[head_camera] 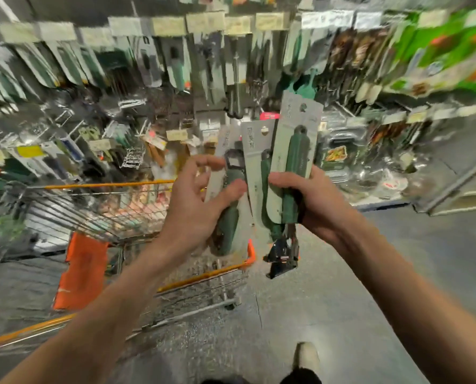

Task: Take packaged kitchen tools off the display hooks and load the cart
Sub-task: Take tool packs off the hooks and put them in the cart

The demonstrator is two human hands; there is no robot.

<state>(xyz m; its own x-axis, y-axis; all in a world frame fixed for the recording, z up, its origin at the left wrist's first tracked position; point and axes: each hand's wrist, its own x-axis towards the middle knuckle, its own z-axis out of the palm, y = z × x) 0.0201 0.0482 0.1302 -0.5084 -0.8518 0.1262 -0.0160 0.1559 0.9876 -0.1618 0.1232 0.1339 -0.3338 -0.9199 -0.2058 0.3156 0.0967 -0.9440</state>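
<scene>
Left hand (195, 200): thumb pinches the left pack (228, 217).
Right hand (309, 198): grips two packs (295, 151).
My cue: I lower all flat into the cart (106, 185).

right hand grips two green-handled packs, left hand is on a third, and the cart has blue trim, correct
Not quite. The head view shows the cart has orange trim, not blue. The rest stands: the right hand grips two green-handled packs and the left hand holds a third pack.
</scene>
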